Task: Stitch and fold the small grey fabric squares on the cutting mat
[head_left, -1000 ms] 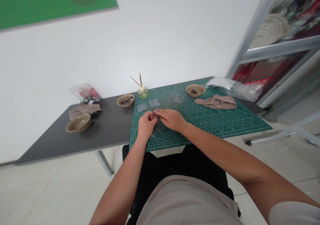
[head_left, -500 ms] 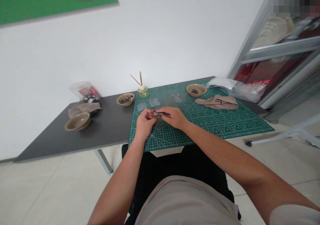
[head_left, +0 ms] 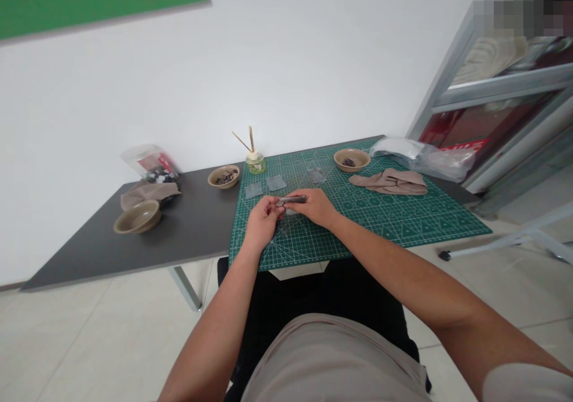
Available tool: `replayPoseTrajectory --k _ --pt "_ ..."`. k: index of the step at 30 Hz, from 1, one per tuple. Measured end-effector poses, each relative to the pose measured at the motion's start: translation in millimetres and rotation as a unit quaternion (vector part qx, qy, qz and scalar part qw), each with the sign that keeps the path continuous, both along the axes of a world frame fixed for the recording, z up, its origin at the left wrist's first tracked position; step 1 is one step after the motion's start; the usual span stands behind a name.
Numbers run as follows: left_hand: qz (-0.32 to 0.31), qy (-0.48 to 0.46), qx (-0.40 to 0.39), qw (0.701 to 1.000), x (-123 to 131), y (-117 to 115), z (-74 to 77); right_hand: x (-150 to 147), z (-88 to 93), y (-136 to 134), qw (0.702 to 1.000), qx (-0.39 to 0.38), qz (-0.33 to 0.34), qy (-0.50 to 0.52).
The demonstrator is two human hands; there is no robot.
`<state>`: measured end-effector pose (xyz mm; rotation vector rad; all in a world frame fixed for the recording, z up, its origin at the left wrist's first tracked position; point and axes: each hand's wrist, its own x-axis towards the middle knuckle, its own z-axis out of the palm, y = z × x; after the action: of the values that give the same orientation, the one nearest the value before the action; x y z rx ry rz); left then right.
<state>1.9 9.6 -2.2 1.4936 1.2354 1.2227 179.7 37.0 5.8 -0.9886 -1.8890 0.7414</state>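
Observation:
Both my hands meet over the green cutting mat (head_left: 403, 217) near its front left part. My right hand (head_left: 317, 206) is closed round a thin dark tool (head_left: 293, 200) that points left. My left hand (head_left: 262, 223) is pinched at the tool's tip, on something too small to name. Just beyond the hands lie small clear grey squares (head_left: 276, 182) on the mat.
A grey table (head_left: 147, 247) carries three tan bowls (head_left: 136, 216) (head_left: 224, 177) (head_left: 351, 160), a reed diffuser bottle (head_left: 255, 162), beige cloths (head_left: 388, 181) (head_left: 147, 192), a plastic jar (head_left: 152, 166) and a plastic bag (head_left: 416, 154). A glass door stands at right.
My right hand has picked up the dark tool from the mat and raised it, the left hand's pinch meeting its tip. Both hands rose slightly.

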Motion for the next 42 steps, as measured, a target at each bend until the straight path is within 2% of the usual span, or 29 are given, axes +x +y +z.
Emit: replayPoseTrajectory --k 10,16,23,28,35,42 --pt "-0.008 0.020 0.007 1.000 0.0 -2.7 2.4 1.8 -0.2 -0.3 1.000 -0.004 -0.011 -0.007" --pt "-0.006 0.025 0.011 1.000 -1.1 -2.6 3.1 2.1 -1.4 0.9 0.999 -0.007 0.031 -0.007" --pt "0.010 0.067 0.016 0.998 1.5 -6.2 3.1 1.0 -1.5 -0.9 0.998 0.005 0.048 0.028" --pt "0.032 0.059 0.028 0.997 1.1 -7.1 2.0 0.5 -0.4 -1.7 0.999 0.015 0.031 -0.009" --pt "0.019 0.061 0.016 0.998 1.8 -6.3 1.7 1.2 -1.5 -0.3 0.999 0.032 0.030 -0.016" --pt "0.009 0.072 0.015 0.997 1.1 -7.5 2.7 3.0 -1.0 -1.2 1.000 0.012 0.017 -0.023"
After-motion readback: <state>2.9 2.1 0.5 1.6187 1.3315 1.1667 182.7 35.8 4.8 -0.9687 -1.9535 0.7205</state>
